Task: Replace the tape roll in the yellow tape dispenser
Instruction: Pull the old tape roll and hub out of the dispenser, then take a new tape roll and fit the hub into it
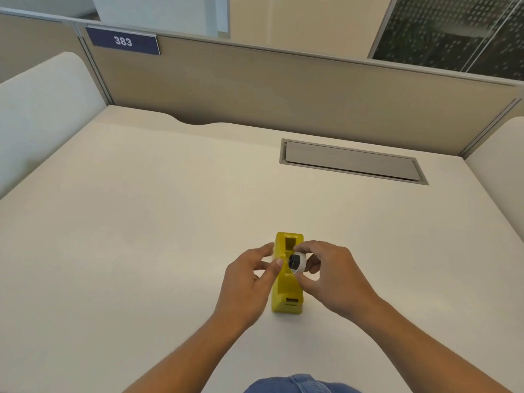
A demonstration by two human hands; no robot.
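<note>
Right hand [326, 276] is pinching the tape roll [298, 262] over the yellow tape dispenser [287, 279] on the table [141, 222]; left hand [249, 279] is hovering spread beside it.

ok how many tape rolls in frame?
1. The tape roll, white with a black hub, is pinched in the right hand just above the yellow dispenser. No second roll shows on the desk; one behind the hands can't be ruled out.
</note>
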